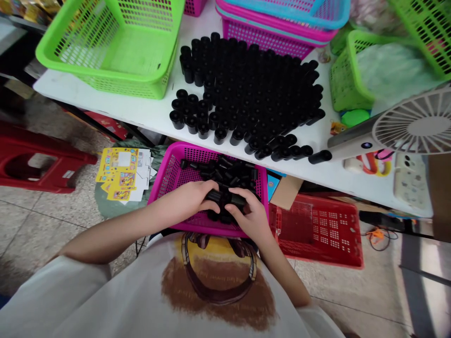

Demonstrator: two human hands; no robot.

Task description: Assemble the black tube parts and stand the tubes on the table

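Observation:
Over the magenta basket (160, 180) on my lap, both hands are close together. My left hand (199, 197) has its thumb and fingers closed round a black cylinder (213, 196). In my right hand (248, 211) another black cylinder (237, 200) is pinched between thumb and fingers. Loose black pieces (232, 173) lie heaped in the basket beneath and behind the hands. On the white table (141, 112) ahead, many black cylinders (260, 94) stand upright in a dense group, with one (320, 157) tilted at the front edge.
A green basket (105, 70) sits at the table's left, and stacked magenta and blue baskets (278, 28) at the back. A handheld fan (405, 122) stands at the right. Below are a red crate (327, 230), a red stool (42, 155) and yellow cards (121, 173).

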